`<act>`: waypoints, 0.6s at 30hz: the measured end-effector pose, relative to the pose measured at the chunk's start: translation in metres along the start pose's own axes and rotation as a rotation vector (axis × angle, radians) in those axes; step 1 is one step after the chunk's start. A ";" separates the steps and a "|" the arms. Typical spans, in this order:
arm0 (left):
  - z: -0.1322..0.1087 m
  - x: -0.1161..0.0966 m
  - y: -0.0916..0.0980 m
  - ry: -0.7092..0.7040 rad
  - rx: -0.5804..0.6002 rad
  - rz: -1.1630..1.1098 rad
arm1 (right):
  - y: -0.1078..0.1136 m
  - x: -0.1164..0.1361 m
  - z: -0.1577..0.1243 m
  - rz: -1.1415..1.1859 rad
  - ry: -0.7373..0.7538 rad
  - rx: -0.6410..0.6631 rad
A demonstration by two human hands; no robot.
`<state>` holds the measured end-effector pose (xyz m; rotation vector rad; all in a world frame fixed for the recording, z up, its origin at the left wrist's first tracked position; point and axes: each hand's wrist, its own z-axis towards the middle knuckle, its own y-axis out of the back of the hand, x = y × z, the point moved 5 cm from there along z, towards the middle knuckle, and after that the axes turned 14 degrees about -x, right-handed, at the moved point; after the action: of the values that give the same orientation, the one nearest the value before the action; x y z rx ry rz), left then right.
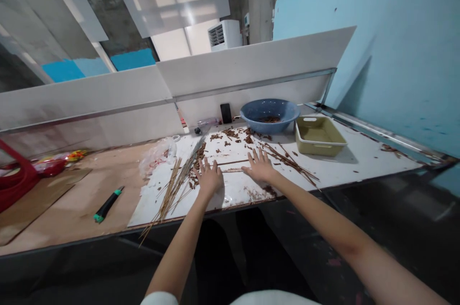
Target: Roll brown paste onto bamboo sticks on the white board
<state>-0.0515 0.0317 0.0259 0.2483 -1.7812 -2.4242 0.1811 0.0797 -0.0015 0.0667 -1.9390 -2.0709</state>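
My left hand (209, 178) lies palm down on the white board (237, 190), fingers spread. To its right, my right hand (259, 167) also rests flat with its fingers apart. A thin dark brown stick (233, 163) runs crosswise between the two hands; its ends are hidden by the fingers. Beside my left hand is a bundle of thin tan sticks (171, 185), some jutting over the table's front edge. Several dark brown coated sticks (293, 163) lie right of my right hand. Crumbled brown lumps (230, 133) are scattered beyond both hands.
At the back stand a blue basin (270, 126) with brown material inside and an olive plastic bin (319, 144). A black phone (225, 113) leans against the white panel. On the left are a clear plastic bag (155, 156), a green-black utility knife (108, 205) and a red bag (17, 178).
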 end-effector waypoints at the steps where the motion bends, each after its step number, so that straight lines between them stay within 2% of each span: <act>1: -0.001 0.000 0.001 -0.002 -0.005 0.003 | 0.000 -0.001 -0.001 0.002 0.002 -0.011; 6: -0.024 0.014 0.006 -0.051 -0.021 0.043 | -0.008 -0.007 -0.030 0.023 0.052 -0.031; 9: -0.026 0.014 0.010 -0.033 -0.010 0.061 | -0.001 -0.003 -0.031 0.017 0.050 -0.009; 11: -0.019 0.000 0.013 -0.072 -0.033 0.050 | 0.010 0.007 -0.023 0.013 0.063 -0.049; 13: -0.015 -0.022 0.009 -0.182 0.001 -0.006 | 0.018 0.024 -0.016 0.046 0.142 -0.088; 16: -0.020 -0.049 -0.010 -0.358 0.140 -0.064 | 0.011 0.045 -0.020 0.133 0.288 -0.023; 18: -0.024 -0.053 -0.023 -0.401 0.150 -0.051 | 0.001 0.049 -0.027 0.148 0.298 0.037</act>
<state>0.0054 0.0262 0.0003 -0.1980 -2.1423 -2.5141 0.1410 0.0417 0.0054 0.2205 -1.7466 -1.8143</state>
